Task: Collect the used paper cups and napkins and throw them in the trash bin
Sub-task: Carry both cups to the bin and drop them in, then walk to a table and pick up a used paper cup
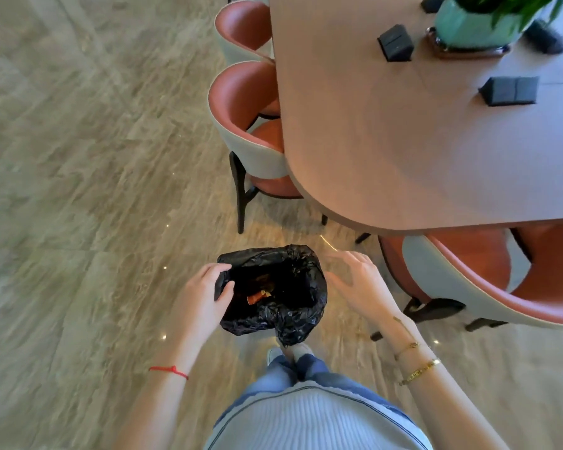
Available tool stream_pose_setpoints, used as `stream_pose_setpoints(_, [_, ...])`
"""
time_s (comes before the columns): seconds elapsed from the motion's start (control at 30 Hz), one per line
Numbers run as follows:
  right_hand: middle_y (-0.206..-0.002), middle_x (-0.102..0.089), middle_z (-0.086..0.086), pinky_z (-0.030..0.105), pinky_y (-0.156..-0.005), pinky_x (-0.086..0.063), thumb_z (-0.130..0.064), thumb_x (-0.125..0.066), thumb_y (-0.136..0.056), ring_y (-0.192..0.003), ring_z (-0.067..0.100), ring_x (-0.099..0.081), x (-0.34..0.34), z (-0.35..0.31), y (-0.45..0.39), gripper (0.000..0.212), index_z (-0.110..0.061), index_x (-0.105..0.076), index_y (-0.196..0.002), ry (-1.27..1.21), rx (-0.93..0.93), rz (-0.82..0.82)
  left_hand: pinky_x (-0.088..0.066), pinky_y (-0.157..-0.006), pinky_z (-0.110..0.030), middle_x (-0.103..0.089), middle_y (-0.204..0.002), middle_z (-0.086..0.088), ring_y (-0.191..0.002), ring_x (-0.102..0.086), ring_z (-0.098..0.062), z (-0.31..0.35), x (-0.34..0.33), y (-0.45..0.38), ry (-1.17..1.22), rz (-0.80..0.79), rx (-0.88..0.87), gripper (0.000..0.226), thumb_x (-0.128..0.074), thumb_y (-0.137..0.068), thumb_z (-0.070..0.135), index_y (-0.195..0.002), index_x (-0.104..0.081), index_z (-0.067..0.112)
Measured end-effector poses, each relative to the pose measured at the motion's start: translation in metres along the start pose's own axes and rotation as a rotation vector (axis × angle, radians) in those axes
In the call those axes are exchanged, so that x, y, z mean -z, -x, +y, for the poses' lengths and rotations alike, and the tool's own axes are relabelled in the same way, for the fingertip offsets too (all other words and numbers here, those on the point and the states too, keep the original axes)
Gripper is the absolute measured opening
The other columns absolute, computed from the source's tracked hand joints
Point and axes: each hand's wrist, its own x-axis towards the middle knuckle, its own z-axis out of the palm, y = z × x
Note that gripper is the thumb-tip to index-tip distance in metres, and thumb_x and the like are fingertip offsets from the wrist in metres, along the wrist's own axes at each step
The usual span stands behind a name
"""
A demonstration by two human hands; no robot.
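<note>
From the head view, the trash bin, lined with a black bag, is seen on the floor near the desk. Its left rim is pinched by the left hand; the right hand is held spread beside it, its grip apart and empty. Orange scraps lie inside.

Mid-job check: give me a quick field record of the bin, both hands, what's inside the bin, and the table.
trash bin: on the floor, lined with a black bag
left hand: grips the bin's left rim
right hand: open beside the right rim, fingers spread, holds nothing
bin contents: an orange scrap; the rest too dark to tell
table: small black boxes and a potted plant; no cups or napkins in view
</note>
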Motion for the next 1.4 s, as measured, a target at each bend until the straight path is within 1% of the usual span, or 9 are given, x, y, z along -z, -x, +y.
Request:
stream_pose_setpoints(0.1, [-0.13, -0.056, -0.004, 0.036, -0.105, -0.039, -0.037, -0.058, -0.092, -0.128, 0.018, -0.043, 0.015, 0.01, 0.021, 0.04, -0.025, -0.055, -0.13, -0.023, -0.042, 0.074, -0.047, -0.078, -0.027, -0.061, -0.123, 0.009, -0.103, -0.061, -0.016, 0.019, 0.001, -0.001, 0.004, -0.011, -0.07, 0.029, -0.059, -0.093, 0.026, -0.121, -0.063, 0.021])
stream_pose_setpoints(0.3, [-0.131, -0.055, -0.005, 0.035, -0.106, -0.039, -0.038, -0.059, -0.091, -0.127, 0.014, -0.043, 0.043, 0.052, 0.076, 0.042, -0.024, -0.054, -0.131, -0.081, -0.151, 0.192, -0.041, -0.07, -0.018, -0.062, -0.118, 0.016, -0.096, -0.058, -0.007, 0.073, -0.021, 0.002, -0.039, -0.076, -0.265, 0.027, -0.058, -0.093, 0.031, -0.12, -0.061, 0.029])
stream_pose_setpoints(0.53, [-0.129, -0.057, -0.005, 0.024, -0.102, -0.032, -0.034, -0.062, -0.091, -0.126, 0.013, -0.044, 0.073, 0.129, 0.162, 0.041, -0.023, -0.055, -0.13, -0.089, -0.308, 0.34, -0.046, -0.09, -0.022, -0.062, -0.118, 0.013, -0.108, -0.058, -0.008, 0.167, -0.084, 0.019, -0.008, -0.206, -0.488, 0.029, -0.059, -0.093, 0.028, -0.121, -0.062, 0.025])
stream_pose_setpoints(0.63, [-0.127, -0.058, -0.004, 0.029, -0.104, -0.037, -0.033, -0.063, -0.09, -0.125, 0.015, -0.045, 0.098, 0.17, 0.206, 0.041, -0.023, -0.056, -0.129, -0.088, -0.381, 0.386, -0.043, -0.09, -0.02, -0.061, -0.119, 0.013, -0.11, -0.057, -0.007, 0.219, -0.117, 0.039, -0.014, -0.256, -0.581, 0.03, -0.058, -0.093, 0.03, -0.122, -0.061, 0.025])
stream_pose_setpoints(0.77, [-0.125, -0.058, -0.007, 0.023, -0.1, -0.034, -0.032, -0.064, -0.09, -0.124, 0.012, -0.045, 0.138, 0.227, 0.264, 0.036, -0.026, -0.057, -0.125, -0.082, -0.46, 0.468, -0.044, -0.093, -0.022, -0.062, -0.122, 0.01, -0.112, -0.057, -0.008, 0.299, -0.162, 0.067, 0.03, -0.3, -0.684, 0.03, -0.06, -0.092, 0.028, -0.122, -0.062, 0.024])
stream_pose_setpoints(1.0, [-0.126, -0.059, -0.003, 0.025, -0.103, -0.035, -0.033, -0.064, -0.089, -0.124, 0.013, -0.047, 0.211, 0.316, 0.353, 0.041, -0.02, -0.056, -0.128, -0.038, -0.621, 0.664, -0.041, -0.094, -0.017, -0.062, -0.117, 0.011, -0.11, -0.057, -0.006, 0.437, -0.244, 0.114, 0.09, -0.362, -0.876, 0.03, -0.062, -0.091, 0.025, -0.121, -0.061, 0.023])
stream_pose_setpoints(1.13, [-0.125, -0.059, -0.003, 0.032, -0.107, -0.038, -0.032, -0.065, -0.089, -0.124, 0.013, -0.047, 0.239, 0.353, 0.393, 0.042, -0.019, -0.056, -0.128, -0.068, -0.712, 0.763, -0.043, -0.094, -0.02, -0.063, -0.114, 0.009, -0.107, -0.058, -0.008, 0.503, -0.278, 0.134, 0.131, -0.415, -0.965, 0.031, -0.063, -0.09, 0.022, -0.12, -0.062, 0.02])
stream_pose_setpoints(1.23, [-0.121, -0.061, -0.002, 0.024, -0.103, -0.035, -0.03, -0.067, -0.088, -0.121, 0.012, -0.05, 0.256, 0.379, 0.415, 0.04, -0.017, -0.058, -0.125, -0.093, -0.784, 0.835, -0.046, -0.094, -0.028, -0.065, -0.112, 0.007, -0.106, -0.06, -0.011, 0.548, -0.301, 0.144, 0.127, -0.459, -1.028, 0.03, -0.064, -0.089, 0.021, -0.119, -0.063, 0.019])
stream_pose_setpoints(1.4, [-0.116, -0.065, 0.001, 0.019, -0.099, -0.034, -0.021, -0.072, -0.084, -0.115, 0.017, -0.055, 0.28, 0.429, 0.436, 0.038, -0.012, -0.061, -0.12, -0.128, -0.896, 0.949, -0.044, -0.09, -0.024, -0.066, -0.111, 0.002, -0.104, -0.061, -0.014, 0.625, -0.349, 0.149, 0.102, -0.523, -1.154, 0.032, -0.065, -0.088, 0.019, -0.119, -0.062, 0.017])
